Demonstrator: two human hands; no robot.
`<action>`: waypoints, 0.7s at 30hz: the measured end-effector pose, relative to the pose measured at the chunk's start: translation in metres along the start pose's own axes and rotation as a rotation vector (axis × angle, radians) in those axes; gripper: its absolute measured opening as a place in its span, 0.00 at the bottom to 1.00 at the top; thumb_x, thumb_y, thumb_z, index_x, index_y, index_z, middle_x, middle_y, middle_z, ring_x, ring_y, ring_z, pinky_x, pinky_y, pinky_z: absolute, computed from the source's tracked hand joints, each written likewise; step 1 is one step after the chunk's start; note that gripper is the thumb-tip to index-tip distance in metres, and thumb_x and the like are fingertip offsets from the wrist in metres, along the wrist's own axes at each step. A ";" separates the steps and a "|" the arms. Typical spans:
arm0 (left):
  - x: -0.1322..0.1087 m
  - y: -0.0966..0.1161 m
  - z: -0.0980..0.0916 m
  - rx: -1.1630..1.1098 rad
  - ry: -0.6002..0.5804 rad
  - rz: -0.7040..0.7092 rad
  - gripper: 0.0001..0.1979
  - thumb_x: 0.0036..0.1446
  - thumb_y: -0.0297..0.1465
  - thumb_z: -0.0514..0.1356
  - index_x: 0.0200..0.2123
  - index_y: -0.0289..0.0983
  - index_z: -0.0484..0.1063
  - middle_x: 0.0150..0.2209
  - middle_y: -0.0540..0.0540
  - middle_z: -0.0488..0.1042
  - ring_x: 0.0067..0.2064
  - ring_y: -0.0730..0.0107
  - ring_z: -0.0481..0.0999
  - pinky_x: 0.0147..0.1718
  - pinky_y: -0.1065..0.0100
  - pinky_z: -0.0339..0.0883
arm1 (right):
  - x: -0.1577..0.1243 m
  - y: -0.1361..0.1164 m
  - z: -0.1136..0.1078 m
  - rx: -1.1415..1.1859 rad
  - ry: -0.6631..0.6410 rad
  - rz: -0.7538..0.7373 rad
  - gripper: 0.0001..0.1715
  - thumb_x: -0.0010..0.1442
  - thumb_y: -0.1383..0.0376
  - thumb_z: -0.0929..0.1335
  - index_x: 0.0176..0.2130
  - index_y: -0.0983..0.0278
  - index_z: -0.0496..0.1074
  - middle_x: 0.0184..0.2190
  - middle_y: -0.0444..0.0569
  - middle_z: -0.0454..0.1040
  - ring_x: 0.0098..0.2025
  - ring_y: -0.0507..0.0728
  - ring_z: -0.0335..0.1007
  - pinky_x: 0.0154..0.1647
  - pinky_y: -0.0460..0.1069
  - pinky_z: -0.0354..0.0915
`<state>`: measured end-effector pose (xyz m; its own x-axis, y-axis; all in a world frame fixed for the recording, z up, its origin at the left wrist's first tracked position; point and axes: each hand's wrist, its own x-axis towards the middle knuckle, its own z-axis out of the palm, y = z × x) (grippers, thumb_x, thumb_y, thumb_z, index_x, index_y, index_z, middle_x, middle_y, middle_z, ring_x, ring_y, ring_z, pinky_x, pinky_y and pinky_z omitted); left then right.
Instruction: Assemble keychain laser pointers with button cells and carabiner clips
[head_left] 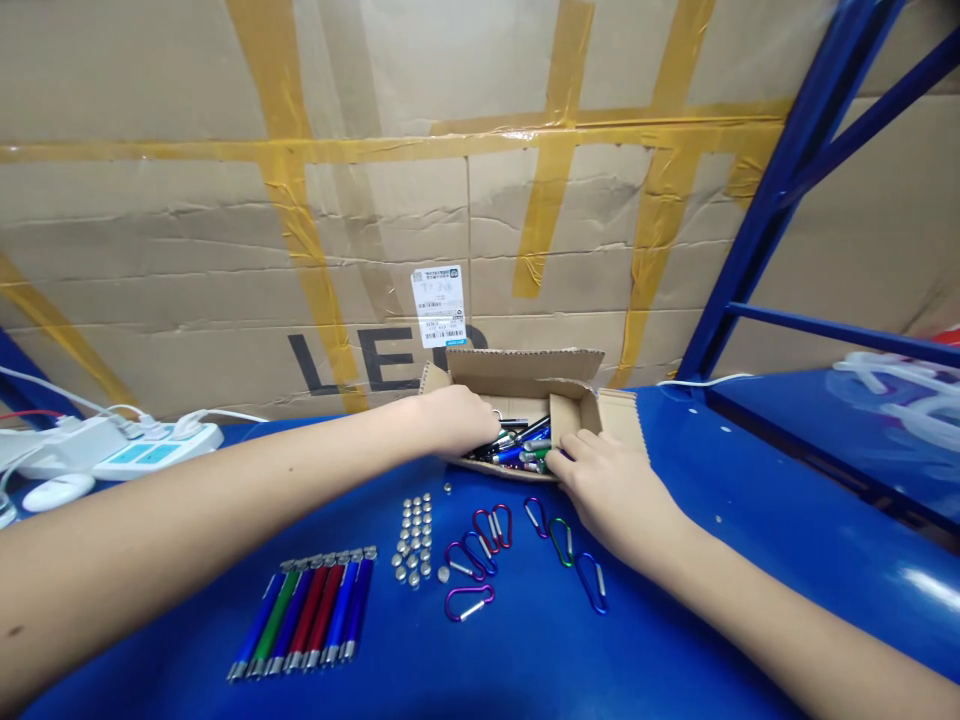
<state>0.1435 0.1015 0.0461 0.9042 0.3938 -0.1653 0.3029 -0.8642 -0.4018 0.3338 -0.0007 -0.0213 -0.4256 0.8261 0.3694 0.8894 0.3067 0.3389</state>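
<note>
Three letters [388, 359], apparently "LED", show behind the open box [517, 374].

Big carton [187, 265]: black letters [388, 358] "LE", third letter partly covered | White sticker [438, 306]: barcodes, small print unreadable from here

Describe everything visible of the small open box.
The small box looks like brown corrugated cardboard, flaps spread open, upright on the blue table, before the large taped carton. Mixed pen-like items lie inside. The left hand reaches in over its left side; the right hand lies over its front-right edge.
</note>
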 end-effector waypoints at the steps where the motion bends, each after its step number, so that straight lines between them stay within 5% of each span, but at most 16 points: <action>1: 0.001 0.000 0.001 0.034 -0.031 0.018 0.08 0.50 0.18 0.59 0.30 0.33 0.77 0.30 0.38 0.79 0.30 0.59 0.78 0.29 0.63 0.67 | 0.000 0.000 0.000 0.002 0.003 -0.001 0.10 0.60 0.76 0.64 0.33 0.65 0.73 0.31 0.51 0.71 0.35 0.57 0.63 0.35 0.51 0.50; 7: 0.005 -0.005 -0.005 -0.055 -0.071 -0.048 0.07 0.53 0.26 0.57 0.31 0.33 0.75 0.30 0.38 0.78 0.29 0.61 0.76 0.26 0.64 0.64 | -0.001 0.001 0.001 0.009 0.027 0.003 0.08 0.60 0.74 0.65 0.33 0.65 0.72 0.31 0.51 0.71 0.35 0.57 0.63 0.35 0.51 0.49; 11: 0.005 -0.023 -0.020 -0.531 0.022 -0.199 0.12 0.57 0.36 0.52 0.30 0.35 0.71 0.28 0.44 0.74 0.26 0.69 0.69 0.25 0.67 0.62 | -0.001 0.000 0.001 0.009 0.006 0.013 0.08 0.60 0.74 0.65 0.34 0.64 0.73 0.31 0.51 0.71 0.35 0.57 0.63 0.36 0.52 0.50; 16: 0.004 -0.036 -0.024 -1.078 0.103 -0.258 0.09 0.55 0.33 0.45 0.27 0.39 0.61 0.17 0.51 0.54 0.18 0.72 0.55 0.18 0.66 0.57 | 0.000 -0.001 -0.001 0.013 -0.017 0.018 0.10 0.60 0.75 0.65 0.35 0.64 0.74 0.31 0.51 0.71 0.35 0.58 0.64 0.36 0.52 0.51; 21: 0.005 -0.022 -0.020 -1.050 0.136 -0.246 0.08 0.55 0.31 0.44 0.28 0.39 0.60 0.20 0.50 0.57 0.18 0.70 0.56 0.20 0.62 0.64 | 0.000 -0.002 -0.003 0.016 -0.011 0.016 0.11 0.60 0.76 0.63 0.35 0.65 0.74 0.31 0.52 0.71 0.35 0.57 0.64 0.36 0.52 0.51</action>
<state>0.1478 0.1165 0.0726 0.7898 0.6105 -0.0588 0.5281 -0.6282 0.5714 0.3319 -0.0028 -0.0196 -0.4091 0.8362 0.3652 0.8988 0.3003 0.3193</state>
